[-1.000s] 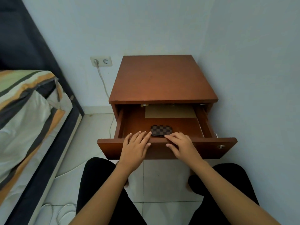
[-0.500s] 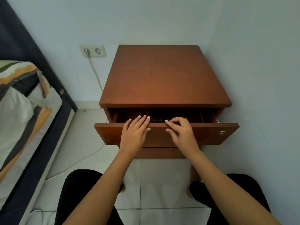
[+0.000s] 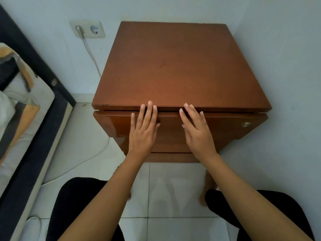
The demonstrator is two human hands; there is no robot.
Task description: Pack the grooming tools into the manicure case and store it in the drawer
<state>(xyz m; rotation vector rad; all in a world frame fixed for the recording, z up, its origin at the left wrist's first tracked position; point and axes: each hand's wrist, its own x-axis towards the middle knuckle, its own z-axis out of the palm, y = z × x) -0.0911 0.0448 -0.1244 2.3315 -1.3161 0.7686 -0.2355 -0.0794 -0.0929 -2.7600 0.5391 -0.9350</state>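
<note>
The brown wooden nightstand (image 3: 175,66) stands against the wall in front of me. Its drawer (image 3: 231,129) is pushed in, with only a thin dark gap under the top board. My left hand (image 3: 143,129) lies flat on the drawer front, fingers spread and tips at the top edge. My right hand (image 3: 196,131) rests flat beside it in the same way. Neither hand holds anything. The manicure case is hidden inside the drawer.
A round lock (image 3: 245,124) sits at the drawer front's right end. A bed (image 3: 19,108) with striped bedding fills the left side. A wall socket (image 3: 87,29) with a white cable (image 3: 90,53) is left of the nightstand. White wall runs close on the right.
The drawer has slid from wide open to shut under both hands, hiding the checkered case. My view has moved closer and more overhead.
</note>
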